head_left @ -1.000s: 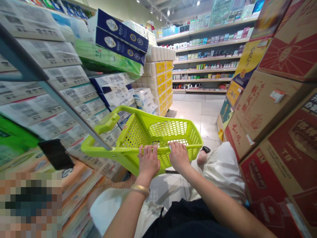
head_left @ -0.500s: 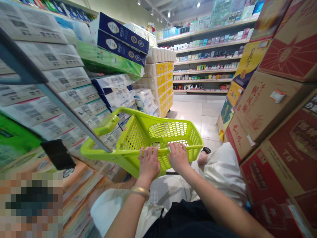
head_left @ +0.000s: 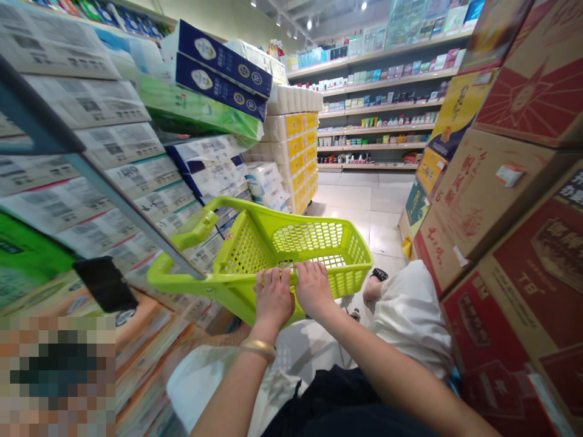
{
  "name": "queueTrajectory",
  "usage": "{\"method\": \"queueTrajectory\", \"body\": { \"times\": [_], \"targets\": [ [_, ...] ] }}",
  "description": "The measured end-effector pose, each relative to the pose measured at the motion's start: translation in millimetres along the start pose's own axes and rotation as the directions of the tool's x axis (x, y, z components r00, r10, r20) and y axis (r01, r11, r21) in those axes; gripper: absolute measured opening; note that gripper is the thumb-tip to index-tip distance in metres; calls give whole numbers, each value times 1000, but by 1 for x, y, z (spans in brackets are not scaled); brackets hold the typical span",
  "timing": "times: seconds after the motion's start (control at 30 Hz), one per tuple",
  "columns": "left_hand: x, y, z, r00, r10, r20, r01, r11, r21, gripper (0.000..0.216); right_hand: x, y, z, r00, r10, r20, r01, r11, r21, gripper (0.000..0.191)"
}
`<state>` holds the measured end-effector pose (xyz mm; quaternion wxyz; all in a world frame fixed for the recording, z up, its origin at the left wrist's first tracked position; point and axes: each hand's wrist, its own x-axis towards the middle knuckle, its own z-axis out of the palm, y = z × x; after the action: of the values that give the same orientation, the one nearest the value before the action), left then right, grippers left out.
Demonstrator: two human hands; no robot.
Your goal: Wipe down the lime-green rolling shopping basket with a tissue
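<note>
A lime-green plastic shopping basket (head_left: 314,240) stands in front of me in a shop aisle, with its long handle (head_left: 195,227) pointing left. My left hand (head_left: 273,297) grips the basket's near rim, fingers curled over the edge, and a gold bangle is on that wrist. My right hand (head_left: 313,286) grips the same rim just to the right, almost touching the left hand. The basket looks empty inside. My legs in white trousers (head_left: 410,315) show below.
Stacked tissue and paper packs (head_left: 136,158) fill the shelves close on the left. Cardboard boxes (head_left: 501,200) are piled on the right. The tiled floor (head_left: 364,206) runs ahead to far shelves of goods (head_left: 378,115). A dark phone-like object (head_left: 105,283) hangs at the lower left.
My right hand has slid left along the rim, closer to my left hand. The basket has shifted slightly left.
</note>
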<state>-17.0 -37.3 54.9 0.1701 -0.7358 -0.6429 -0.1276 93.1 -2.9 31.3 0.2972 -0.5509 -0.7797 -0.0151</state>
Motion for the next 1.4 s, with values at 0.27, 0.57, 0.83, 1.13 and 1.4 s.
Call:
{"method": "queueTrajectory", "body": {
  "times": [0.27,0.57,0.83,1.13,1.4],
  "targets": [
    [0,-3,0,999,32,18,-33,999,38,42,-12,35,-12,999,49,6,-49,998,-28,37],
    [-1,1,2,1000,7,-7,-7,1000,26,38,-3,4,-5,1000,20,14,-20,1000,11,28],
    [-4,-2,4,1000,17,-19,-16,1000,16,43,-14,34,-12,999,40,-5,-40,999,-2,36],
    [-3,2,4,999,-15,-29,15,1000,-17,38,-5,9,-10,997,74,27,-75,997,9,29],
    [-4,-1,5,1000,7,-11,-8,1000,-22,40,-7,12,-10,1000,9,30,-11,999,46,31]
  ]
}}
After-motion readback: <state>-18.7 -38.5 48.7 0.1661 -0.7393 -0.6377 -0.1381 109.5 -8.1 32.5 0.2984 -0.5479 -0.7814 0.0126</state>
